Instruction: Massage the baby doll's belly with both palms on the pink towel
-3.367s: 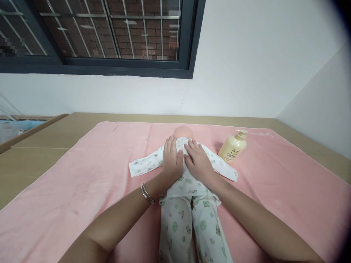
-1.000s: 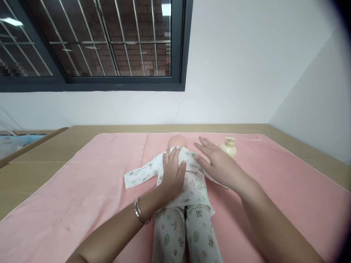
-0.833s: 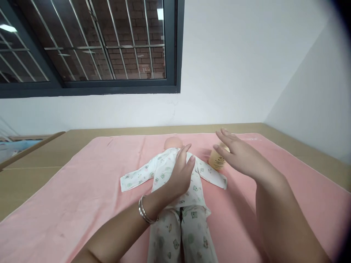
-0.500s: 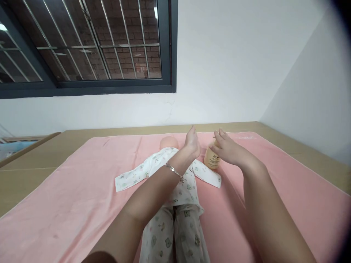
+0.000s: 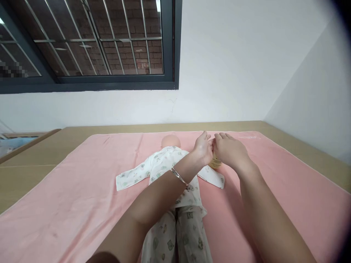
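Our left hand [image 5: 203, 149] was palm up, fingers loosely curled, beside the pump bottle [image 5: 216, 163], which was just beyond a sleeve [image 5: 213, 177] of the pajama-clad doll [image 5: 164, 160] on the pink blanket [image 5: 82, 175]. Our right hand [image 5: 230, 149] covered the bottle's top, fingers close together; we could not tell whether they pressed it. An off-centre push, we judged, could tip the bottle; a misplaced palm could let its contents drip onto the sleeve.
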